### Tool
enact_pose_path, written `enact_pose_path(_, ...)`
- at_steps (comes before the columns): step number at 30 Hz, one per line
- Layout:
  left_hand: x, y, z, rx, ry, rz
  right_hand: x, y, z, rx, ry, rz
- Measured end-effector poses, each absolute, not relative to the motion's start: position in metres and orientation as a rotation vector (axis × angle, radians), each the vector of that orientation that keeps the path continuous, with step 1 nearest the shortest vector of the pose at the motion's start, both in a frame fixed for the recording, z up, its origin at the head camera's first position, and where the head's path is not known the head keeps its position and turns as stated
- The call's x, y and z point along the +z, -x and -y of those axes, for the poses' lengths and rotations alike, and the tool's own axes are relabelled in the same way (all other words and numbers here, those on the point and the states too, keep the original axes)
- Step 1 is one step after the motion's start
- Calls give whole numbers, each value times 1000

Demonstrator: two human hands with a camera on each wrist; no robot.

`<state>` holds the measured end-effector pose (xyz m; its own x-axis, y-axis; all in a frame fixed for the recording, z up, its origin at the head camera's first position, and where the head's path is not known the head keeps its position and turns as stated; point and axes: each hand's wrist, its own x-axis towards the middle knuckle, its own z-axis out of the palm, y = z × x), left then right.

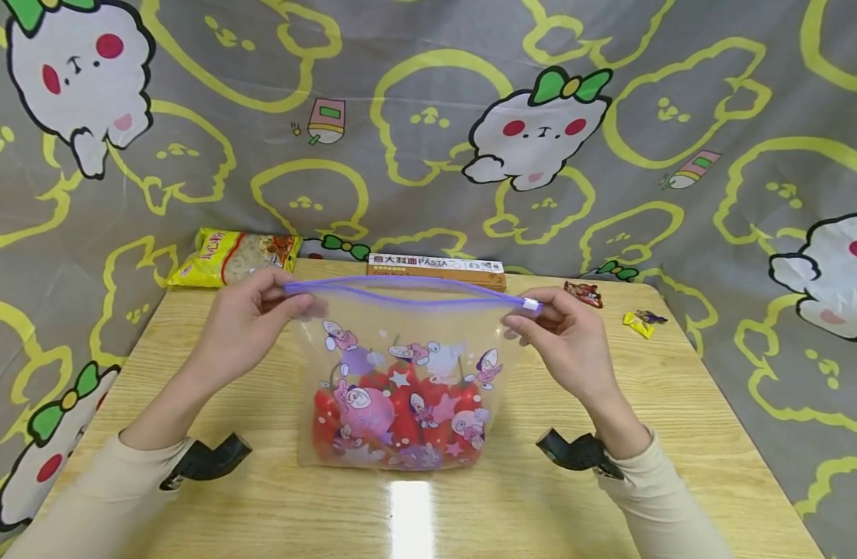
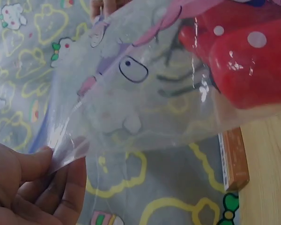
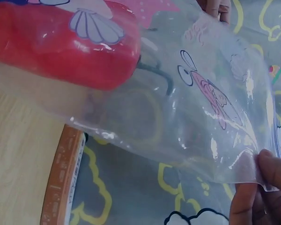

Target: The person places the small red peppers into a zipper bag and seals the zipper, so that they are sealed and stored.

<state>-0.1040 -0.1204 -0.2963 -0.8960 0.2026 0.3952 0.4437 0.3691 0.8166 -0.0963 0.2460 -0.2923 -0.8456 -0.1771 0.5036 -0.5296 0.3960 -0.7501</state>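
A clear printed slider zip bag (image 1: 393, 334) stands upright on the table between both hands. Red glossy peppers (image 1: 404, 411) with thin green stems fill its lower part; the print hides some of them. My left hand (image 1: 243, 330) pinches the bag's upper left corner between thumb and fingers. At the upper right corner my right hand (image 1: 571, 338) pinches the bag, close to the white slider (image 1: 532, 304). The purple zip strip (image 1: 407, 293) is parted in the middle. In the right wrist view, the right thumb and fingers (image 3: 271, 171) grip the bag's edge.
Behind the bag lies an orange pasta box (image 1: 435, 272). A yellow food packet (image 1: 243, 256) sits at the back left. A small dark red packet (image 1: 584, 293) and a small yellow packet (image 1: 641, 322) lie at the back right of the wooden table (image 1: 680, 442). Patterned grey cloth (image 1: 428, 155) hangs around it.
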Motion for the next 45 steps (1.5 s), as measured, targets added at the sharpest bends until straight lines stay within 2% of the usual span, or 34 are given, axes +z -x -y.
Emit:
enact_pose_path(8,-299,115,127,-1532,582,2414,-283,93,-238,1453,-561,2306)
enact_pose_path(18,-292,114,120,-1389,492,2519,-295,97,-253,1439,-646,2281)
enact_pose_path(23,-272,121,87,-987,803,2299,-292,94,-247,1371,-646,2243)
enact_pose_path(27,-252,121,41,-782,1112,2230,-283,90,-238,1394,-642,2163)
enact_pose_path(30,-242,119,5,-655,1244,2294,-279,88,-233,1467,-683,2080)
enact_pose_path(37,-242,120,-49,-445,1352,2444,-289,90,-235,1472,-723,2030)
enact_pose_path(45,-247,123,-55,-532,1346,2376,-288,85,-227,1354,-705,2064)
